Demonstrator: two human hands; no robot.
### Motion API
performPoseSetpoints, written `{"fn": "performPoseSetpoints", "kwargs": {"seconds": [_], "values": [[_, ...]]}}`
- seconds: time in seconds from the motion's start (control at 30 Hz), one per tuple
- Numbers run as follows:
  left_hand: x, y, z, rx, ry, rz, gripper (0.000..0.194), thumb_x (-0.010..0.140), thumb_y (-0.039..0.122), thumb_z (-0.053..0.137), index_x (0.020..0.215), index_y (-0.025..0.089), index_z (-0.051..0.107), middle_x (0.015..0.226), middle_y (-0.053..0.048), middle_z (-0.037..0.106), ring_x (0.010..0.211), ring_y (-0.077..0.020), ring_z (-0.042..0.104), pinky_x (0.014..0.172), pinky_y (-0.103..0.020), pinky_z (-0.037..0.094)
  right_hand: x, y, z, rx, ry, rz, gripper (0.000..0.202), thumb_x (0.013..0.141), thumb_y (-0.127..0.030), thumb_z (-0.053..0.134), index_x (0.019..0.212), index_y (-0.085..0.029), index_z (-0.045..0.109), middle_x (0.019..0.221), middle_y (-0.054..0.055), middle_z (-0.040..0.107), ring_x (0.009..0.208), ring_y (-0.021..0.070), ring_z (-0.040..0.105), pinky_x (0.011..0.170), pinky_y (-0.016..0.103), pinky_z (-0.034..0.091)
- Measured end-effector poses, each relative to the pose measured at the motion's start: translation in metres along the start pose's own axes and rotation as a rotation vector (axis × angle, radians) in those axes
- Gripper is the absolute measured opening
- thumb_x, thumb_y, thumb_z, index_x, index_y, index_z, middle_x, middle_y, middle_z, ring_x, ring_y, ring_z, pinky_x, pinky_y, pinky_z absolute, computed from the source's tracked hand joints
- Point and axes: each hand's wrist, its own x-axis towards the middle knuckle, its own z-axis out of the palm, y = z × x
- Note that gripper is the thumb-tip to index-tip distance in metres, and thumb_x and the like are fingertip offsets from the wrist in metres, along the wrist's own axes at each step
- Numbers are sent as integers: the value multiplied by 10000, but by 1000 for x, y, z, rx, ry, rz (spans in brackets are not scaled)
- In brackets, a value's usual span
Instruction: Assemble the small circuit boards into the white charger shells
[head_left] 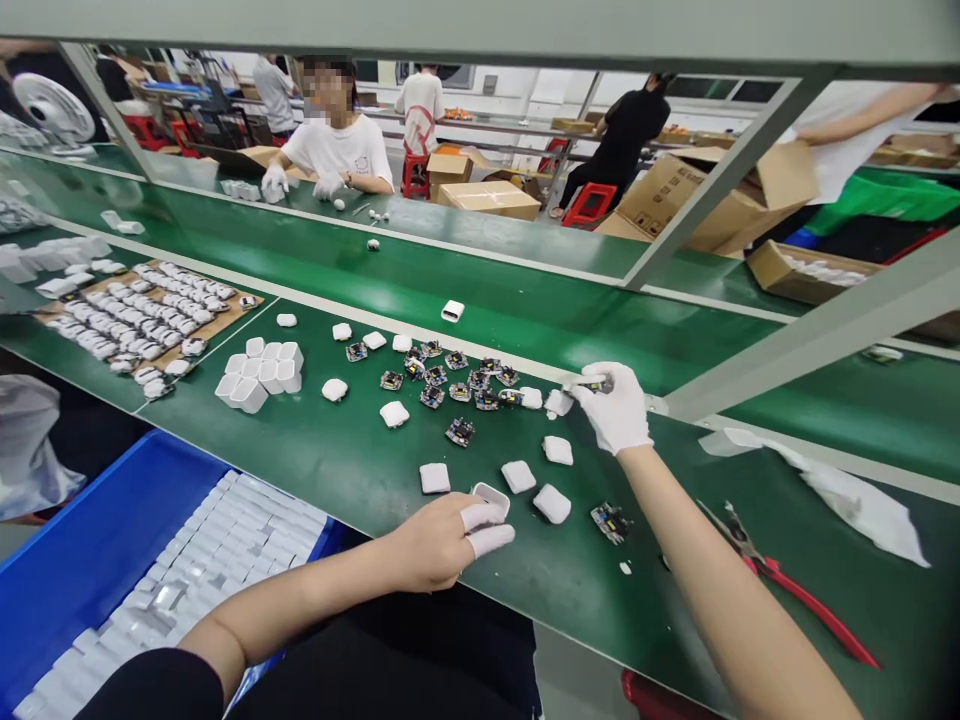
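My left hand [442,540], with white finger cots on two fingers, is closed at the table's near edge on a white plastic casing [492,494] whose hollow side faces up. Farther right, my right hand [616,412] wears a white glove and pinches a small circuit board [598,382] with a pale edge. Just below those fingertips lies a white piece [557,403]. Between the hands rest several white casings, including one rounded casing [553,503]. A loose circuit board [611,522] lies right of them, and a cluster of boards [460,392] spreads farther back.
Red-handled pliers [806,600] and a white bag [855,495] lie at right. Stacked white cups [262,372] and a cardboard sheet of assembled pieces [161,310] are at left. A blue bin [112,500] holds white casings. Beyond the green belt [525,300], a person [341,150] sits.
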Motion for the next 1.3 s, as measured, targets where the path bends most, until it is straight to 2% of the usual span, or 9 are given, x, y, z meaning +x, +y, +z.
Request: {"fn": "performPoseSetpoints", "kwargs": {"seconds": [0.13, 0.27, 0.4, 0.5, 0.63, 0.83, 1.0, 1.13, 1.3], "values": [[-5, -5, 0, -60, -9, -69, 473, 857, 53, 418, 1291, 206, 525, 1315, -134, 569, 1263, -265, 525, 1047, -441, 474, -34, -13, -18, 44, 101, 32, 322, 682, -292, 752, 957, -239, 593, 1090, 72, 608, 1089, 281, 560, 1039, 444, 403], [-13, -3, -2, -129, 138, -207, 391, 922, 82, 446, 1291, 203, 497, 1307, -145, 537, 1192, -220, 572, 1013, -392, 504, -66, -29, -34, 231, 125, 188, 340, 755, -403, 663, 1044, -244, 582, 1003, 68, 608, 892, 234, 615, 802, 395, 528], [-15, 1, -3, 6, 233, -294, 425, 919, 105, 498, 1332, 196, 455, 1248, -146, 538, 1171, -249, 564, 1009, -431, 503, -113, -54, -43, 522, -98, 386, 350, 816, -483, 596, 1060, -235, 630, 900, 55, 618, 630, 148, 550, 551, 305, 512], [-12, 2, -5, 92, 228, -361, 500, 906, 112, 507, 1387, 212, 412, 1264, -142, 532, 1160, -273, 546, 975, -438, 513, -153, -71, -42, 988, -324, 629, 434, 725, -329, 771, 1140, -262, 664, 993, 36, 604, 697, 123, 528, 594, 252, 513], [-5, -2, -5, 180, 157, -478, 568, 889, 117, 493, 1434, 229, 379, 1296, -131, 543, 1080, -283, 568, 904, -429, 520, -191, -80, -36, 1096, -370, 709, 520, 699, -232, 813, 1199, -279, 675, 1110, 38, 624, 731, 119, 531, 664, 244, 521], [6, -3, -11, 381, 98, -533, 638, 860, 94, 478, 1476, 180, 337, 1387, -176, 517, 1209, -346, 506, 960, -526, 423, -208, -87, -30, 1268, -514, 804, 406, 805, -501, 671, 1110, -237, 711, 894, 62, 684, 573, 121, 513, 590, 278, 458], [24, 5, -23, 285, -7, -386, 617, 873, 133, 475, 1473, 158, 335, 1357, -165, 560, 1288, -325, 468, 1145, -665, 129, -213, -86, -24, 1300, -587, 795, 458, 851, -591, 571, 1069, -212, 707, 770, 56, 678, 492, 108, 506, 540, 254, 379], [33, 7, -21, 264, -111, -350, 417, 899, 208, 521, 1315, 167, 521, 1120, -134, 676, 1126, -311, 564, 1120, -740, 45, -216, -82, -21, 1263, -538, 767, 521, 852, -669, 521, 1020, -215, 717, 763, 51, 664, 496, 115, 468, 540, 271, 361], [33, 8, -16, 309, -118, -387, 249, 907, 285, 573, 1111, 153, 627, 974, -111, 687, 1030, -305, 576, 1094, -772, 43, -222, -84, -24, 1111, -397, 771, 496, 859, -644, 545, 1044, -208, 695, 637, 10, 568, 522, 123, 376, 538, 275, 348]]}}
